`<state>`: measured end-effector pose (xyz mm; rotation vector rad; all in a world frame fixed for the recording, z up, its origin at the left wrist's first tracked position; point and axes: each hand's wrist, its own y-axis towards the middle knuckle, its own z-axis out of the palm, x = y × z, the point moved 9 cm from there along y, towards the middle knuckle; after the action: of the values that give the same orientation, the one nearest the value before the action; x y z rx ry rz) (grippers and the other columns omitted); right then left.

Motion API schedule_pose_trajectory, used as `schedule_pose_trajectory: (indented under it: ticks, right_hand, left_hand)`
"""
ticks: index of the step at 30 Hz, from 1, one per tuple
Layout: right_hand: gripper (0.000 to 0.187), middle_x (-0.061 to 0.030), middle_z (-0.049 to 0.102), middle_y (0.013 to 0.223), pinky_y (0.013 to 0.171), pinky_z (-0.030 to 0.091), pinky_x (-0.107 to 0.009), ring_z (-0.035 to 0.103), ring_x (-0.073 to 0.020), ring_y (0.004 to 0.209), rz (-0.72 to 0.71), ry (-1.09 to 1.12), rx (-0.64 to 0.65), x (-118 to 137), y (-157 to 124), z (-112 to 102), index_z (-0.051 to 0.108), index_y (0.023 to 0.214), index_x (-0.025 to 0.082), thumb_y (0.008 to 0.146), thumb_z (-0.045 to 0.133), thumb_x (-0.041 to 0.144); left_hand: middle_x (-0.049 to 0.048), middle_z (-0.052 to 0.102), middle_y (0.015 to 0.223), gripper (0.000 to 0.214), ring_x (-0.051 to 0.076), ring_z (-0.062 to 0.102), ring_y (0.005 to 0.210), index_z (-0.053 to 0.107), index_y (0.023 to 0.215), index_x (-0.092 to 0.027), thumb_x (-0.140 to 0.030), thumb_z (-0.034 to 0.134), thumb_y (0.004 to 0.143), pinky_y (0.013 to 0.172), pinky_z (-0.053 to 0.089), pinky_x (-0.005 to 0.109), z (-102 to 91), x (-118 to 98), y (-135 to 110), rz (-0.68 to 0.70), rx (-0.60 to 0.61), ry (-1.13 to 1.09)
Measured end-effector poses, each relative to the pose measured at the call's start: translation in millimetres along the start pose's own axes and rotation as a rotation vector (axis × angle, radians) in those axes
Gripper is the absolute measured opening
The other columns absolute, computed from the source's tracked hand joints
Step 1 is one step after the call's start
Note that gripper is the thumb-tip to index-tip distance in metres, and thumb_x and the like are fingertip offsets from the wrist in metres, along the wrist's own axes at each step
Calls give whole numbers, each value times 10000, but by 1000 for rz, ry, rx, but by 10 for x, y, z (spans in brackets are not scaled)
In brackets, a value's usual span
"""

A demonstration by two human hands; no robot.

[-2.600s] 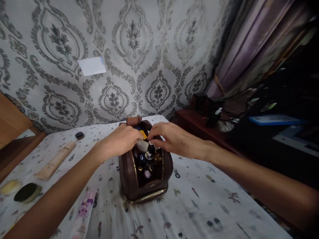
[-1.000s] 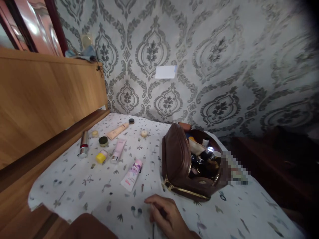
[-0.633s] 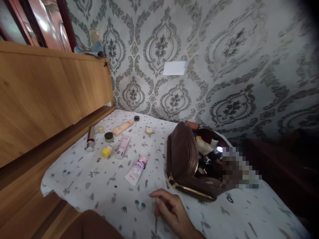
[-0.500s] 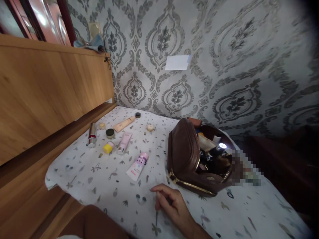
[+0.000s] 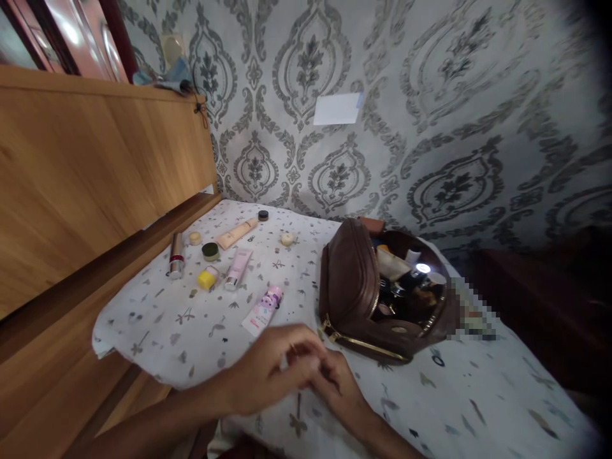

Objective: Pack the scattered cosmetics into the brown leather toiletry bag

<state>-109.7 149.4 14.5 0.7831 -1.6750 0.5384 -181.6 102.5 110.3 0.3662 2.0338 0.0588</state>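
Observation:
My left hand (image 5: 270,373) and my right hand (image 5: 343,390) meet in front, above the near part of the patterned white sheet. The fingers of both are curled, and the left fingertips touch the right hand's fingers. Whatever sits between them, if anything, is hidden. Just beyond the left hand lies a white and purple squeeze tube (image 5: 264,308). To the right of the hands stands an open brown cosmetic bag (image 5: 348,284), its gold zipper undone. Inside it are several cosmetics, among them a bottle with a shiny lit-up top (image 5: 422,269).
On the sheet (image 5: 157,319) lie a pink tube (image 5: 238,268), a peach tube (image 5: 236,234), a yellow-capped container (image 5: 207,278), a dark-lidded jar (image 5: 210,251), a silver cylinder (image 5: 176,256) and small round pots. A wooden cabinet (image 5: 105,140) borders the left; a papered wall rises behind.
My left hand has come in from the lower left and joined my right hand. The right hand stays near the same spot. The view has shifted slightly; the cosmetics lie unmoved.

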Motion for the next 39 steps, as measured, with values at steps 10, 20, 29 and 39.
schedule_pose_trajectory:
  ticks: [10, 20, 29, 39]
  right_hand:
    - [525, -35, 644, 580, 516, 352, -242, 543, -141, 531, 42, -47, 10, -22, -4, 13, 669, 970, 134, 922, 443, 605]
    - [438, -32, 655, 593, 555, 401, -247, 598, -155, 571, 61, -31, 20, 34, -10, 16, 675, 977, 139, 919, 469, 521]
    - [445, -32, 651, 590, 546, 391, -244, 569, -147, 545, 56, -38, 24, -11, -3, 23, 679, 972, 137, 917, 463, 521]
    - [449, -28, 658, 605, 536, 378, -240, 559, -137, 542, 53, -46, 51, -1, -23, 52, 671, 979, 144, 923, 455, 533]
  left_hand:
    - [124, 588, 1199, 518, 313, 564, 1126, 427, 1285, -178, -361, 643, 851, 910, 485, 443, -528, 928, -131, -436, -174, 815]
    - [129, 567, 1288, 408, 298, 519, 1229, 444, 1254, -188, -281, 565, 876, 930, 473, 413, -497, 958, -123, -556, -120, 801]
    - [132, 553, 1323, 437, 291, 514, 1247, 429, 1287, -199, -284, 543, 874, 910, 472, 406, -522, 984, -132, -581, -130, 766]
    - [139, 557, 1307, 455, 302, 522, 1225, 417, 1297, -203, -280, 532, 864, 893, 467, 415, -514, 1023, -130, -538, -134, 772]
